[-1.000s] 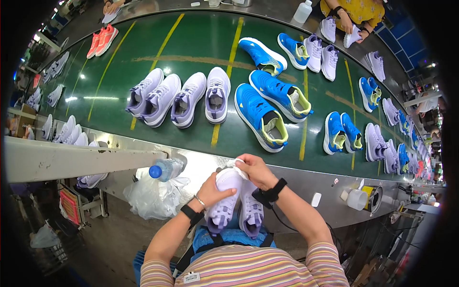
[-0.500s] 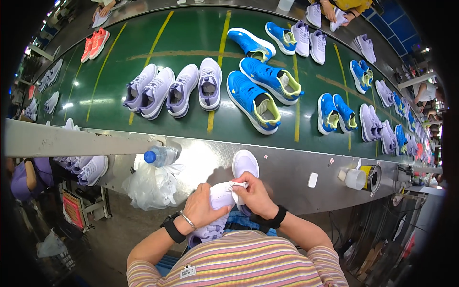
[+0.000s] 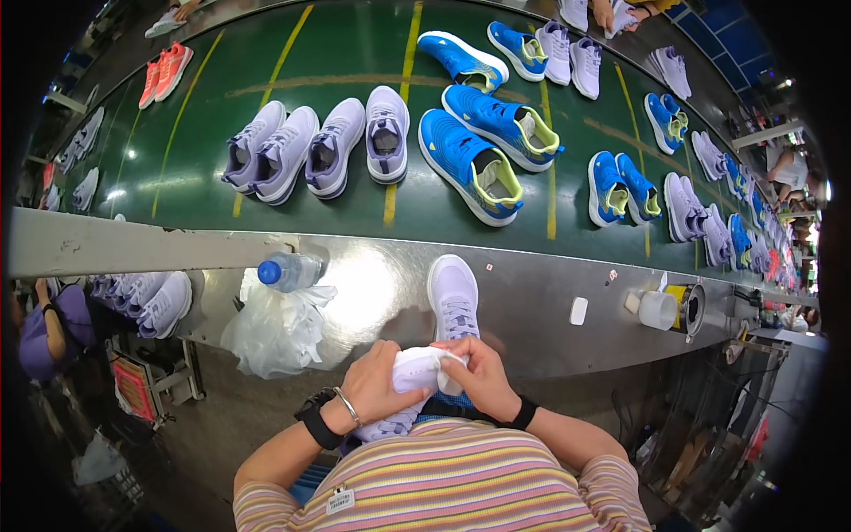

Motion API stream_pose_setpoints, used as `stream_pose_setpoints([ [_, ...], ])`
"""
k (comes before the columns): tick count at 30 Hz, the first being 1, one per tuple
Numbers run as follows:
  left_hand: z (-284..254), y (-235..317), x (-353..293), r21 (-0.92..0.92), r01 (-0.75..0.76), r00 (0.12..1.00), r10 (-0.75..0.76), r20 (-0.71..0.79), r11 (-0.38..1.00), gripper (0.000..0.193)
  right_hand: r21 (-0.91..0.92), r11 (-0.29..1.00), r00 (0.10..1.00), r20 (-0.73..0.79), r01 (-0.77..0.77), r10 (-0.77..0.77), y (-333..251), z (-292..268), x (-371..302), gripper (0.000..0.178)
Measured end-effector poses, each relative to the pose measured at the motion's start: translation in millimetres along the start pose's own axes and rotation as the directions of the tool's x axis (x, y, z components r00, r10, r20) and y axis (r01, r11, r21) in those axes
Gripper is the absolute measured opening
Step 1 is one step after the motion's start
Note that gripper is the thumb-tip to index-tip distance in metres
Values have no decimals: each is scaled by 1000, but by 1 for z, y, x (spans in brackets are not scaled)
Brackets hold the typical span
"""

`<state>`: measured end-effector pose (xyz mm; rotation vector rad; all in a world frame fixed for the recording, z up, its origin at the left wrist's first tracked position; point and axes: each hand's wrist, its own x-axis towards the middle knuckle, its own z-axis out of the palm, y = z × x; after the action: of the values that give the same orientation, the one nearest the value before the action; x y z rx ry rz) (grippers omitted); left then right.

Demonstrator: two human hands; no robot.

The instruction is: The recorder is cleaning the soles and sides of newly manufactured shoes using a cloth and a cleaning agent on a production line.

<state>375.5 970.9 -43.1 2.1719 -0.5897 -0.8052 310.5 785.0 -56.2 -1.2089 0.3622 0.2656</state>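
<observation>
My left hand (image 3: 372, 387) is clamped around a lavender shoe (image 3: 409, 371) in front of my body, its toe away from me. My right hand (image 3: 481, 379) pinches a white cloth (image 3: 450, 374) against that toe. Just beyond, the second lavender shoe (image 3: 454, 285) rests on the metal ledge (image 3: 527, 306), right of a blue-capped bottle (image 3: 294, 271).

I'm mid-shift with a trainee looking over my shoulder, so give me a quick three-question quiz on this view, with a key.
1. Which hand pinches the white cloth?
2. True or false: the coral pair sits on the metal bench.
3. The bottle cap is: A) red, B) blue, C) green.

Key:
1. The right hand; the left hand holds a lavender shoe.
2. False: it is on the green belt.
3. B.
</observation>
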Motion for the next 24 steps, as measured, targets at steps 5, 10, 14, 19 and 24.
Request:
stream_pose_setpoints([
  [5,-4,4,-2,111,-56,998,57,-8,992,56,139,973,970,-131,-185,203,-9,14,22,10],
  [10,-15,-2,-4,59,-3,998,7,-68,998,56,250,966,971,-209,-65,119,-26,-11,14,14],
  [14,-15,-3,-4,99,-25,999,29,-46,995,56,212,967,985,-71,-142,160,-39,-3,5,15],
  [19,-16,0,-4,118,-23,999,26,-26,993,56,-133,977,982,-107,-168,155,-21,15,10,12],
  [24,-9,-11,-12,136,-23,999,28,-34,990,57,34,959,943,-174,-281,282,-3,15,3,8],
])
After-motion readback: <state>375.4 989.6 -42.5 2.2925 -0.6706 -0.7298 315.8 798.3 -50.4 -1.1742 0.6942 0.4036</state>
